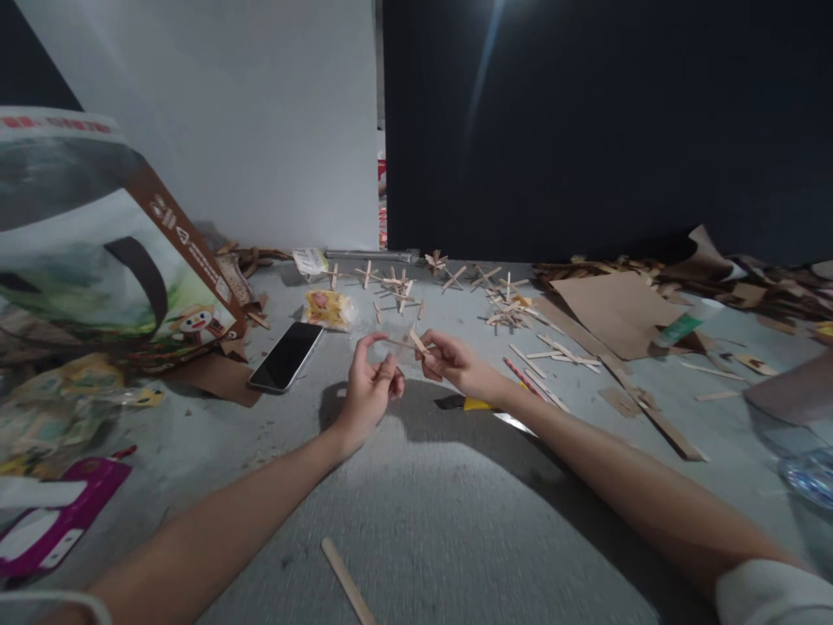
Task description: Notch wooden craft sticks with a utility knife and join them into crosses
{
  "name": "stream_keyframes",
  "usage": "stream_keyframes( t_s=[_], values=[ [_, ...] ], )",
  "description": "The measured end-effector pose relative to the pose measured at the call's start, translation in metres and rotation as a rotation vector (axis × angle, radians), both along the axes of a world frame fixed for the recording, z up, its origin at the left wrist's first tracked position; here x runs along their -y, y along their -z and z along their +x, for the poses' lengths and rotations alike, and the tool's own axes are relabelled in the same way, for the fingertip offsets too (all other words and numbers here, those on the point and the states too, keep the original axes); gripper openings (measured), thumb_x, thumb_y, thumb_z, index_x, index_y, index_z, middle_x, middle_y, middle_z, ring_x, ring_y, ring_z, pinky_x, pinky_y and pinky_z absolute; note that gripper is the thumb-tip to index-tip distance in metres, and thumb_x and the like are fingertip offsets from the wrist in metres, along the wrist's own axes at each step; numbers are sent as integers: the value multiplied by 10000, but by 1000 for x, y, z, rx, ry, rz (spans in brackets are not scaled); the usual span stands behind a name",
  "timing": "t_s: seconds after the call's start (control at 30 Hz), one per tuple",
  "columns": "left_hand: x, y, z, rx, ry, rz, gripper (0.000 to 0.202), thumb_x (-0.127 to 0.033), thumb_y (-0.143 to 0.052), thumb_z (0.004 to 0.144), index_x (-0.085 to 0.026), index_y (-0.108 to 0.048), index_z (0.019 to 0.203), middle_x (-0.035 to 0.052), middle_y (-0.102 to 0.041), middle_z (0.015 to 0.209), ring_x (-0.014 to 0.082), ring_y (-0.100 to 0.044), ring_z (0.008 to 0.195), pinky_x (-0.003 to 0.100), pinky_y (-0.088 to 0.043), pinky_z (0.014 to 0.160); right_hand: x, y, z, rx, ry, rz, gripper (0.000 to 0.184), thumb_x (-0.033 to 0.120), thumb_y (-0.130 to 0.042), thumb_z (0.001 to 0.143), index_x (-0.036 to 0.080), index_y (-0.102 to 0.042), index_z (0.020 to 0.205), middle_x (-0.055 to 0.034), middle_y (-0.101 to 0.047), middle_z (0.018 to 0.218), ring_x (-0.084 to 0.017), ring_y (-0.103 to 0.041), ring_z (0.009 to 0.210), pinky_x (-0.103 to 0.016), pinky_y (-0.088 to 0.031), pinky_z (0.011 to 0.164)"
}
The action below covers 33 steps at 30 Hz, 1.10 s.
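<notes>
My right hand (449, 360) is closed in a pinch on a wooden craft stick (417, 340), which points up and to the left. Close to its left side, my left hand (374, 382) has curled fingers, with its index finger and thumb apart and no thing plainly gripped. A thin pale strip, perhaps a second stick, spans the gap near the left index fingertip; whether they touch I cannot tell. Beneath my right wrist lies a yellow and black tool (475, 404), partly hidden by the arm. One loose craft stick (348, 582) rests near the front edge.
Crossed sticks (400, 286) stand along the back, with a stick pile (511, 308) to their right. At left are a phone (286, 358), a yellow packet (329, 310), a large printed bag (123, 252) and a purple object (71, 512). Cardboard (612, 312) and a green-labelled tube (688, 325) lie right.
</notes>
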<state>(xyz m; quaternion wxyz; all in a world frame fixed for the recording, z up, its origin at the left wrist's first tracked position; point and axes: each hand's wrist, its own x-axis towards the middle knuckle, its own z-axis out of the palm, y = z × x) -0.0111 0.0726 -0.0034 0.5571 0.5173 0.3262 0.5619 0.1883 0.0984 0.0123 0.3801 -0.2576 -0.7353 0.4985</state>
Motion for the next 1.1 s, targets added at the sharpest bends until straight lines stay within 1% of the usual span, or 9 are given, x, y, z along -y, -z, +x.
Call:
stream_keyframes(
  t_s=[0.17, 0.3, 0.4, 0.47, 0.53, 0.6, 0.8, 0.9, 1.1],
  values=[
    [-2, 1, 0, -2, -29, -15, 501, -538, -803, 918, -279, -511, 1233, -105, -582, 544, 128, -520, 471, 240, -314, 516, 8, 0, -5, 36, 112, 86, 439, 648, -552, 1067, 238, -465, 1196, 73, -473, 722, -149, -415, 631, -272, -347, 622],
    [-3, 1, 0, -16, -36, -26, 455, -496, -783, 929, -272, -513, 1220, -105, -577, 532, 129, -510, 462, 240, -314, 511, 11, 1, -6, 126, 204, 242, 382, 560, -540, 1087, 208, -530, 1237, 63, -469, 729, -152, -447, 654, -276, -366, 648],
    [-2, 1, 0, -58, -33, -30, 425, -475, -762, 943, -265, -506, 1209, -102, -580, 540, 130, -528, 468, 236, -318, 514, 10, 4, -9, 155, 359, 360, 305, 504, -583, 1067, 209, -584, 1142, 76, -437, 681, -140, -427, 607, -264, -341, 601],
    [-1, 1, 0, -79, -25, -29, 434, -491, -757, 943, -260, -500, 1205, -102, -580, 545, 131, -538, 472, 233, -320, 513, 9, 8, -12, 144, 454, 393, 287, 506, -592, 1056, 226, -578, 996, 79, -426, 651, -131, -399, 573, -256, -310, 554],
    [0, 1, 0, -85, -12, -20, 461, -526, -757, 941, -257, -494, 1207, -103, -580, 547, 131, -543, 473, 231, -325, 511, 9, 11, -15, 136, 531, 429, 351, 523, -594, 1052, 242, -524, 854, 73, -429, 634, -127, -386, 564, -253, -300, 534],
    [1, 1, 1, -85, 0, -10, 496, -560, -763, 935, -254, -492, 1215, -102, -582, 548, 130, -546, 473, 229, -331, 510, 9, 13, -17, 133, 582, 476, 423, 540, -601, 1049, 248, -471, 773, 62, -442, 628, -130, -394, 572, -257, -314, 540],
    [1, 1, 0, -78, 17, -9, 593, -605, -779, 921, -226, -498, 1281, -85, -604, 553, 130, -548, 470, 230, -356, 508, 8, 19, -17, 114, 577, 532, 433, 537, -601, 1057, 245, -493, 755, 43, -500, 628, -138, -436, 581, -259, -351, 539],
    [1, 3, -1, -75, 23, -8, 630, -607, -790, 915, -211, -509, 1317, -79, -608, 559, 131, -553, 472, 232, -361, 504, 8, 22, -17, 103, 562, 553, 381, 472, -603, 1067, 240, -518, 776, 42, -528, 643, -132, -448, 568, -250, -356, 527],
    [0, 4, -2, -75, 74, -9, 785, -590, -788, 931, -167, -482, 1518, -71, -610, 572, 132, -549, 477, 239, -365, 487, 10, 23, -13, 90, 503, 674, 242, 310, -626, 1052, 231, -584, 827, 14, -593, 695, -150, -514, 608, -261, -415, 578]
  ],
)
